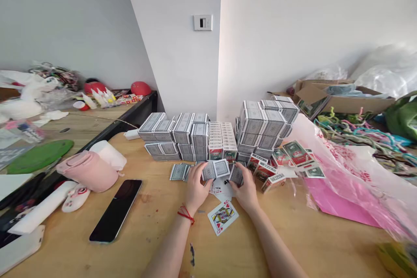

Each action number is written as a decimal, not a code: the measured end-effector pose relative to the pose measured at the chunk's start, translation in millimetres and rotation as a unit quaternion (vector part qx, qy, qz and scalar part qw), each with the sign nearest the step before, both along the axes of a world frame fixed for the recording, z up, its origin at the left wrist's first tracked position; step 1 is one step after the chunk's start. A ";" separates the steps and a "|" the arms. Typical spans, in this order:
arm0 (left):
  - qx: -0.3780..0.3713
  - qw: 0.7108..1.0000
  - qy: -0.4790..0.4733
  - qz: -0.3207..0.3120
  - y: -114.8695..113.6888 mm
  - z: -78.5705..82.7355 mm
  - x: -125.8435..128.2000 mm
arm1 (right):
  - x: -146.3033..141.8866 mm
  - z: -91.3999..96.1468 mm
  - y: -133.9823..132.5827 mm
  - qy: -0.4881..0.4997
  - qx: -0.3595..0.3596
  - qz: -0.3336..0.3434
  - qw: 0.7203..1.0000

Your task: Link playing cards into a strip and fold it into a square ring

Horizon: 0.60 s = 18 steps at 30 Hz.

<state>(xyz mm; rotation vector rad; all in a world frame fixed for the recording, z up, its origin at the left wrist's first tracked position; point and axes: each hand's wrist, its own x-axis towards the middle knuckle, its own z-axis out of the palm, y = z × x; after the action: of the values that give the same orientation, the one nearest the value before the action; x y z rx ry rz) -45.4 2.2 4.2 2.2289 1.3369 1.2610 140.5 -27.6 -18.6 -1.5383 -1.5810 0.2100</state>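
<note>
My left hand (196,189), with a red string bracelet at the wrist, grips some playing cards (209,171) with patterned grey backs, between thumb and fingers. Another back-up card (222,167) overlaps them on the right. My right hand (247,189) is closed around the sides of a small packet of cards (236,175). Between the hands several face-up cards (219,187) lie partly covered. Nearer to me a face-up queen of hearts (223,217) rests flat on the wooden table (156,247). Left of my left hand are more back-up cards (178,172).
Stacked card decks (185,132) stand behind my hands, with a taller stack (263,124) to the right. Card boxes (265,170) lie near my right hand. A black phone (116,210) and a pink roll (89,169) are left; pink plastic wrapping (339,173) spreads right.
</note>
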 end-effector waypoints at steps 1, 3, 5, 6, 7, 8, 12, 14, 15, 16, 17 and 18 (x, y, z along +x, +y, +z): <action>0.007 1.000 -0.007 0.007 0.7 -0.3 -0.8 | 0.5 -1.9 0.6 0.010 0.009 0.000 1.000; 0.015 1.000 -0.013 0.011 1.5 -0.6 -1.9 | 1.1 -4.7 1.5 0.023 0.019 0.002 1.000; 0.014 1.000 -0.006 0.004 1.7 -0.7 -2.4 | 1.4 -5.8 1.9 0.029 0.021 0.006 0.999; 0.013 1.000 -0.001 0.000 1.8 -0.6 -2.5 | 1.4 -5.7 2.0 0.030 0.020 0.009 0.999; 0.011 1.000 0.004 -0.004 1.8 -0.5 -2.4 | 1.4 -5.3 2.1 0.029 0.020 0.011 0.999; 0.011 1.000 0.008 -0.007 2.0 -0.3 -2.4 | 1.5 -4.6 2.2 0.027 0.019 0.012 0.999; 0.001 0.999 0.025 -0.032 2.4 1.1 -2.4 | 2.1 -0.6 2.5 0.010 0.012 0.018 1.000; -0.013 0.998 0.035 -0.056 2.3 2.2 -2.4 | 2.3 1.2 2.2 0.001 0.010 0.024 1.000; -0.020 0.997 0.039 -0.066 2.2 2.8 -2.6 | 2.2 1.8 1.9 -0.002 0.009 0.028 1.000; -0.028 0.996 0.041 -0.074 2.1 3.4 -2.9 | 2.1 2.3 1.5 -0.002 0.007 0.034 0.999; -0.035 0.995 0.042 -0.079 2.1 3.9 -3.5 | 1.8 2.7 0.9 0.001 0.005 0.038 0.999; -0.041 0.995 0.044 -0.083 2.3 4.3 -4.3 | 1.5 3.0 0.4 0.005 0.001 0.043 0.999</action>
<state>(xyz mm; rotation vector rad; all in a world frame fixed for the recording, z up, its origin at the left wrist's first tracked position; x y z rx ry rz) -49.7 4.5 8.5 2.3065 1.1820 1.0440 141.9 -27.2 -15.6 -1.4667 -1.6402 0.2638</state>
